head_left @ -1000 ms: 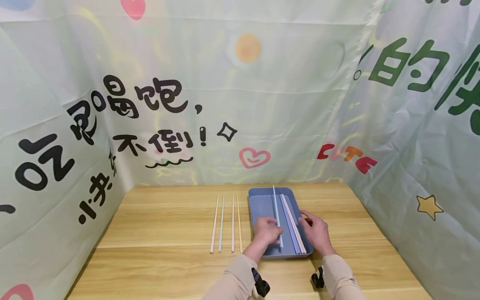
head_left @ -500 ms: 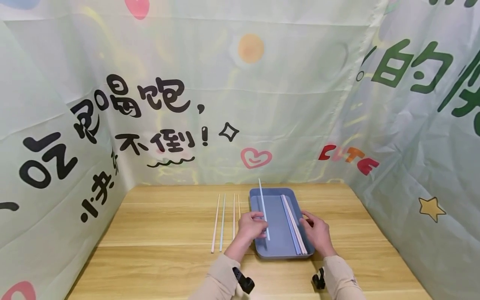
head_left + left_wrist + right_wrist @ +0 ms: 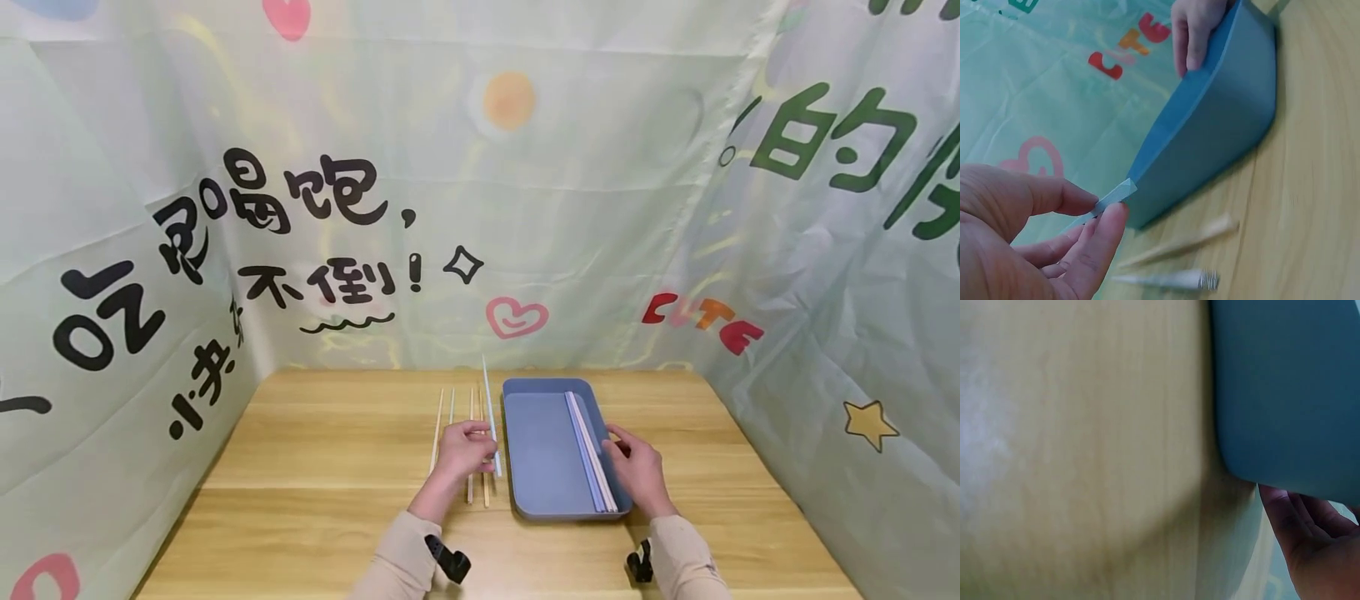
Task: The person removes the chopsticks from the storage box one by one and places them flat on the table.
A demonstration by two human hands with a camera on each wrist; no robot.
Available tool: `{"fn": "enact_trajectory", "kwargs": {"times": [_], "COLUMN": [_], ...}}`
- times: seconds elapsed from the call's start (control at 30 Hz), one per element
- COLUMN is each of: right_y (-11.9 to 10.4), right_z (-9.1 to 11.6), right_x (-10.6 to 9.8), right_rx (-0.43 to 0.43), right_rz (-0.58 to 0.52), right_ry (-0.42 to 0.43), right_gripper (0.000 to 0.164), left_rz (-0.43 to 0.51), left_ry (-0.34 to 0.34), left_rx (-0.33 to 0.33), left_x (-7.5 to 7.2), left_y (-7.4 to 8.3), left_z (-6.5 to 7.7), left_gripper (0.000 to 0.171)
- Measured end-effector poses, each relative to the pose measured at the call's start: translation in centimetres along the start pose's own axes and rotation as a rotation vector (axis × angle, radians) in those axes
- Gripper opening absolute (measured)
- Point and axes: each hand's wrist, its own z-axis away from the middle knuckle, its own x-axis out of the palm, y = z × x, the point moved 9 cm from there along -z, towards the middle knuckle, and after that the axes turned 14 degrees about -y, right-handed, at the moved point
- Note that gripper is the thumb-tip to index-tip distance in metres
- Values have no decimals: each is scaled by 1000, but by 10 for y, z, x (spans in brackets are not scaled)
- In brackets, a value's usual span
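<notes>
In the head view my left hand pinches a light blue chopstick between thumb and fingertips, raised and tilted just left of the tray. The left wrist view shows the end of this chopstick poking out past the fingertips. My right hand holds the right rim of a blue-grey rectangular tray, thumb on the inner side. Inside the tray, along its right wall, lie several blue and pink chopsticks. Below and beside my left hand, a pink chopstick and a yellow chopstick lie on the table, partly covered.
Farther left on the wooden table lie another pale pink chopstick and a light blue chopstick, their near ends hidden by my left hand. Printed cloth walls in the table at the back and both sides.
My left hand has carried the light blue chopstick leftward, out of the tray and over the table beside the yellow one. The right hand stays at the tray's rim.
</notes>
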Motion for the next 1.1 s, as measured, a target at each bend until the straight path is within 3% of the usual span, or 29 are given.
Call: {"fn": "enact_trajectory", "kwargs": {"times": [0.27,0.67,0.93,1.1], "right_y": [1,0,0,-1], "right_z": [0,1,1,1], "right_x": [0,0,-1,-1], "right_rx": [8,13,10,10], "right_rz": [-2,-16,-14,-10], "right_ry": [-16,-18,-9,-10], "right_gripper": [42,42,41,41], "left_rz": [-106,-343,-547,-598], "left_ry": [75,205,275,290], "left_rx": [-20,5,-90,-111], "left_x": [-41,-93,-122,-131], "left_y": [-6,5,4,1], "left_z": [12,30,40,47], "left_gripper": [49,39,36,35]}}
